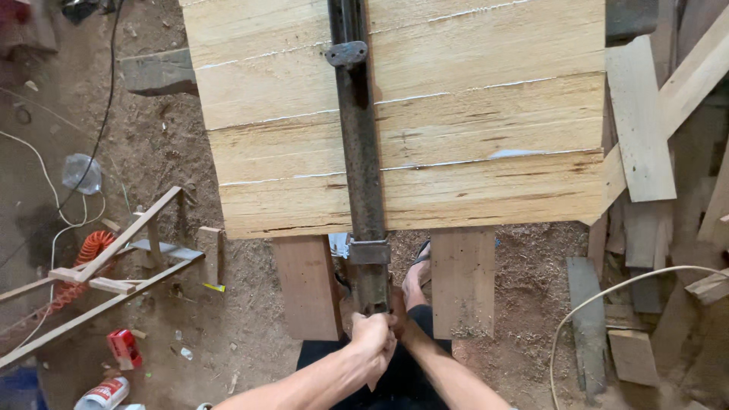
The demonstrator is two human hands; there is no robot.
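Sawdust-strewn dirt floor of a workshop, offcut planks at frame right. At centre, a panel of pale edge-joined wooden boards (486, 114) rests on two reddish wooden blocks (307, 285), spanned top to bottom by a long rusty steel bar clamp (358, 152). At lower centre I have my left hand (372, 338) and right hand (400, 315) both wrapped tight around the clamp's near end. I judge an even, square pull best, watching the glue lines.

Two bare forearms reaching forward from the bottom edge, converging at centre. Left hand (372, 338) clenched in a fist, right hand (398, 313) pressed close behind it, mostly hidden.
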